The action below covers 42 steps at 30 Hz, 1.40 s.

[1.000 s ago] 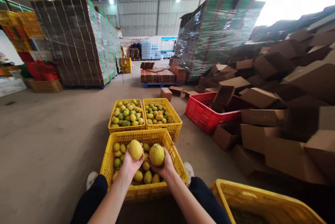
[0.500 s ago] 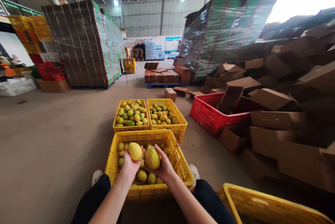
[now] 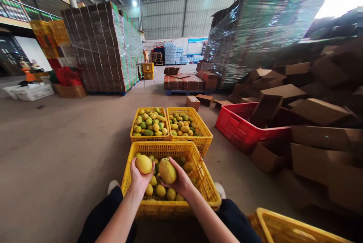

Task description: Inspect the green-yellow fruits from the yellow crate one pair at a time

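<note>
My left hand (image 3: pixel 138 176) is wrapped round a smooth yellow fruit (image 3: pixel 144 164). Just to its right, my right hand (image 3: pixel 181 180) grips a larger, bumpier yellow-green fruit (image 3: pixel 167 171). Both fruits are held up over a yellow plastic crate (image 3: pixel 170 208) between my legs, a small gap apart. Inside that crate lie several yellow and green fruits (image 3: pixel 160 190), partly covered by my hands and forearms.
Beyond stand two yellow crates of fruit, a left one (image 3: pixel 149 139) and a right one (image 3: pixel 204 142). A red crate (image 3: pixel 236 129) and heaped cardboard boxes (image 3: pixel 317 156) are at the right. Another yellow crate (image 3: pixel 300 228) sits at the lower right.
The view has turned left, so the surroundings sit further right in the picture. My two hands have moved slightly apart, each still holding its fruit.
</note>
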Each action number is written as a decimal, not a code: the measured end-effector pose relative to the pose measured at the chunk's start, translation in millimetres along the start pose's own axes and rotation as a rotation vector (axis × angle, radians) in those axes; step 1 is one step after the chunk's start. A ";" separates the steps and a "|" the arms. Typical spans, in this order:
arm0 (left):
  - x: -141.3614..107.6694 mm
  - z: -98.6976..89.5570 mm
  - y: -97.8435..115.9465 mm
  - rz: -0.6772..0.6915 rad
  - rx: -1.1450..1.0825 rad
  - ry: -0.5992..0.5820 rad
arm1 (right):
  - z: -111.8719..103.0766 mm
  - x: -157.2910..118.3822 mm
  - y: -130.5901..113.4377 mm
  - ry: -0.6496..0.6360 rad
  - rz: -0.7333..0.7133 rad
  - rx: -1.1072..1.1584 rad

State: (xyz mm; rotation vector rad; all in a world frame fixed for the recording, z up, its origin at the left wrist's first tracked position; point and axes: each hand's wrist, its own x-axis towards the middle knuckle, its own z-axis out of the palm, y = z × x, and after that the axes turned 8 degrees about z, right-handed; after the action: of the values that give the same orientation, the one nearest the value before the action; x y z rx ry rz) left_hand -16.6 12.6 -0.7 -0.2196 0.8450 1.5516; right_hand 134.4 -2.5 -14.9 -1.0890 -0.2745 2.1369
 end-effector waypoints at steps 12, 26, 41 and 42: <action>-3.9 4.2 -0.2 -0.009 -0.122 -0.054 | -10.8 0.8 -14.7 -0.071 -0.177 -0.190; -0.2 -0.6 -22.1 -0.071 -0.105 -0.102 | -8.0 -18.5 -10.2 0.229 -0.391 -0.561; -11.6 13.7 -29.6 -0.181 -0.055 -0.139 | -9.7 -25.8 -30.0 0.126 -0.091 0.054; -13.3 14.1 -28.9 -0.173 -0.048 -0.155 | -8.9 -26.5 -29.8 0.108 -0.095 0.056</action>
State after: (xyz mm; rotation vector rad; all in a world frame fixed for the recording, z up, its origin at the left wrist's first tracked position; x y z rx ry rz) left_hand 17.3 9.2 6.2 -0.1991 0.6498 1.4080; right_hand 166.6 0.0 10.3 -1.1324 -0.2107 1.9832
